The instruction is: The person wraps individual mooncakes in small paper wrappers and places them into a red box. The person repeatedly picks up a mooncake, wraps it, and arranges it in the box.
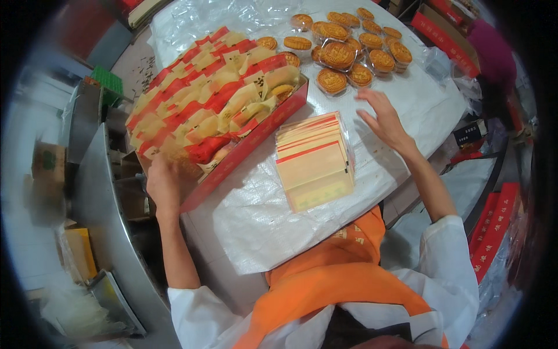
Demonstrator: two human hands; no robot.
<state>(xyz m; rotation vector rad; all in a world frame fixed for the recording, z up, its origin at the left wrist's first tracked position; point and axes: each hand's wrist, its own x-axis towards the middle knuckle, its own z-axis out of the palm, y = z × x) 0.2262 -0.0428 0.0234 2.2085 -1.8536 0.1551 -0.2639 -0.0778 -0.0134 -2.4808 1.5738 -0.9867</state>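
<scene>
Our left hand (164,185) gripped the overhanging shallow red cardboard tray (244,145) of red-and-yellow packets (203,110), which we judged might tip, while our right hand (383,121), fingers spread and empty, hovered short of the round golden mooncakes (340,55).

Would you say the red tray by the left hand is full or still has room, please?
Full. The red tray is packed edge to edge with red and yellow packets, no bare floor showing. The left hand grips its near corner.

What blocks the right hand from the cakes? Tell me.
Nothing visible. The right hand hovers open over bare white sheet, and the nearest cakes lie just beyond its fingertips. The card stack sits behind it, nearer the person.
</scene>
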